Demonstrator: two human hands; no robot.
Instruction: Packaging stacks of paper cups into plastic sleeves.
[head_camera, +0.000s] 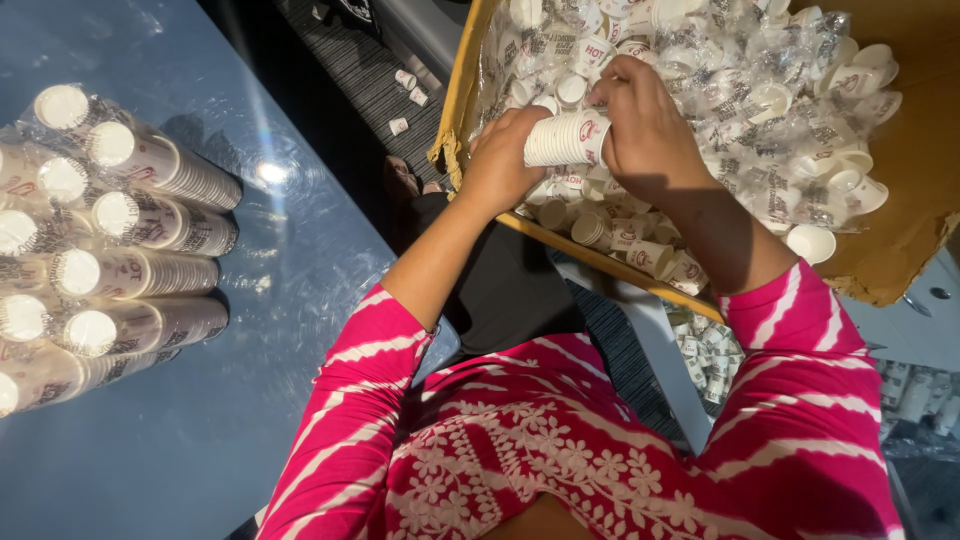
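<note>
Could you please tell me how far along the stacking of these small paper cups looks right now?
Done: several wrapped sleeves of stacked cups lie on the blue table. In hand: the left hand and right hand hold a short stack of cups over the cardboard box. Left: the box holds a big heap of loose cups, so much seems to remain.

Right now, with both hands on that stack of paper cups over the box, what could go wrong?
1. The short cup stack is held sideways between the left hand and right hand; a loose grip could let cups slide off into the cardboard box.
2. Squeezing could crush the thin cups.
3. The wrapped cup sleeves lie piled on the glossy table and might roll.
</note>
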